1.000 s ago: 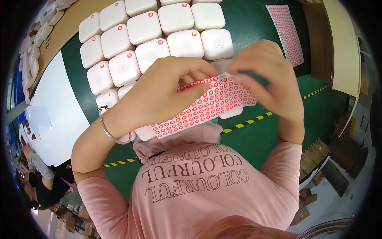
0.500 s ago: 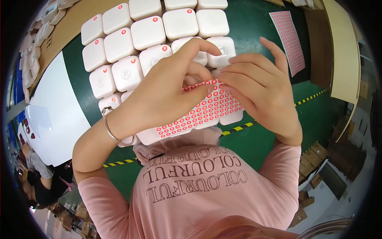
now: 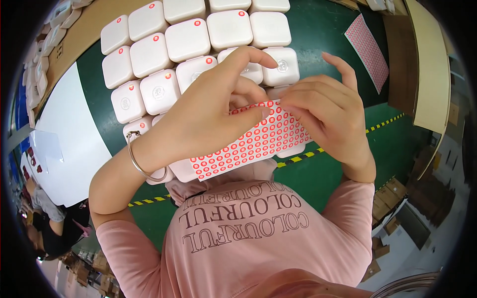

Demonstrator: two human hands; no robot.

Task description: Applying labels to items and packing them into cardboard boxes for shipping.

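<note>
Between my hands is a sticker sheet (image 3: 258,139) with rows of small round red stickers. My left hand (image 3: 213,109) grips its upper edge, thumb on the printed face and the other fingers curled behind. The thumb and index finger of my right hand (image 3: 330,111) pinch at the sheet's upper right edge; whether a loose sticker is between them is too small to tell. Beyond the sheet stand rows of rounded white boxes (image 3: 188,40). Many have a red round sticker at an upper corner, while a right-hand white box (image 3: 280,67) shows only a grey round emblem.
Another red sticker sheet (image 3: 367,54) lies on the green table (image 3: 318,30) at the far right. A brown cardboard box (image 3: 401,64) stands beside it. A white sheet (image 3: 82,134) lies to the left, and a person (image 3: 52,223) is at the lower left.
My right hand's fingers have closed in on the sheet's upper edge. The sheet has shifted slightly, and the view has moved a little. My left hand keeps its hold.
</note>
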